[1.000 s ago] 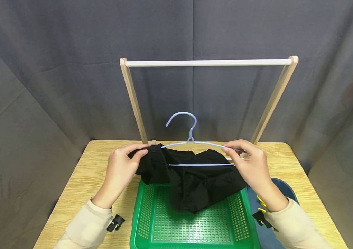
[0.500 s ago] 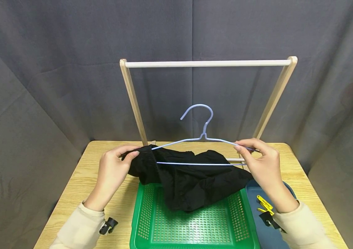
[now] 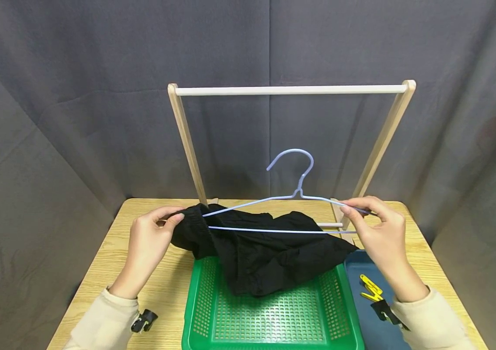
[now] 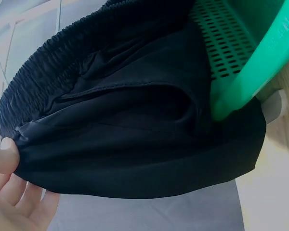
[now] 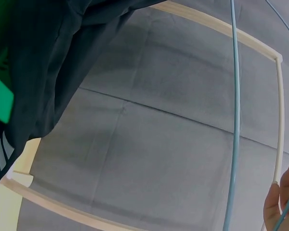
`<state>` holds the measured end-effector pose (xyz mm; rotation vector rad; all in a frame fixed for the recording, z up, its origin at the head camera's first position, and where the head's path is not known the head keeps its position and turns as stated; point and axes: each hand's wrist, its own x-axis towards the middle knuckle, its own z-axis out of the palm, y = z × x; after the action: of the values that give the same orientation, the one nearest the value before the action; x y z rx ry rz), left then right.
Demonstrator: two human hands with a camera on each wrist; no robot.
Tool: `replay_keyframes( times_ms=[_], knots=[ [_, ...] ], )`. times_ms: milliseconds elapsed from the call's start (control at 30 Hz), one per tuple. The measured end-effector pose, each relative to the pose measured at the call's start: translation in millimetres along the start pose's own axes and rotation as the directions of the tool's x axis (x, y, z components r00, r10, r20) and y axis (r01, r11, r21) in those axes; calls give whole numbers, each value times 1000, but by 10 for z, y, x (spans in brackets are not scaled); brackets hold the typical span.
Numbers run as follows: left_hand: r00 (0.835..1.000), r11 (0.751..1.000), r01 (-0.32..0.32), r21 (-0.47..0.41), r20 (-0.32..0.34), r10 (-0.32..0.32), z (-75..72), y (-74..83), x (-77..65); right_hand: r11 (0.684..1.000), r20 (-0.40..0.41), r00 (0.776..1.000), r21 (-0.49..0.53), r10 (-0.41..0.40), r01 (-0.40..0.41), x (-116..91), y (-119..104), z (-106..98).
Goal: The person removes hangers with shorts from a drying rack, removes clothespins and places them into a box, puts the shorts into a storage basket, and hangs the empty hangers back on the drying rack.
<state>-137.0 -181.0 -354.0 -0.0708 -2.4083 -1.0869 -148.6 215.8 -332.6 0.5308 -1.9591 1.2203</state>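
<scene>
My left hand point(image 3: 147, 240) pinches a corner of the elastic waistband point(image 4: 43, 70) of black shorts point(image 3: 265, 262). In the left wrist view the thumb lies over the cloth, and a side pocket opening shows. My right hand point(image 3: 383, 233) pinches the right shoulder of a pale blue wire hanger point(image 3: 299, 184), whose hook points up. The hanger's left end runs inside the waistband and is hidden there. Its lower bar crosses in front of the black cloth. The shorts droop over a green basket point(image 3: 188, 311), their far part reaching the basket's right rim.
A wooden rack with a white rail point(image 3: 291, 90) stands at the back of the wood-grain table point(image 3: 94, 291). Right of the basket is a dark blue tray point(image 3: 361, 265) with yellow clothespins point(image 3: 371, 285) in it. Grey curtains hang behind.
The right hand and the hanger have moved right. The left hand has drawn the waistband left, so the hands are farther apart and more of the hanger's lower bar shows.
</scene>
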Motion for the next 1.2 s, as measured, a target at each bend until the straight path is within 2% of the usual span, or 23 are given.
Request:
replay_keyframes(
  times_ms=[100,200,367,633,900,1200],
  knots=[
    [1000,1000,19,-2,4,-19,-12,-23,-4,1000,-10,1000,-4,-9,9,9,-22,-25],
    [999,999,41,0,6,-41,-21,-43,-11,1000,-31,999,-21,-6,5,2,61,-68],
    [998,998,58,-3,5,-58,-29,-84,-29,998,-59,997,-44,41,-44,-6,174,-153],
    [996,998,69,-5,54,-68,19,-82,-89,993,-87,993,-90,74,-81,3,176,-230],
    [988,1000,13,19,151,-16,126,-12,-192,990,-73,992,-93,103,-109,-27,151,-224],
    [962,998,-47,47,272,33,279,73,-289,991,-94,992,-98,86,-95,-61,170,-157]
  ],
)
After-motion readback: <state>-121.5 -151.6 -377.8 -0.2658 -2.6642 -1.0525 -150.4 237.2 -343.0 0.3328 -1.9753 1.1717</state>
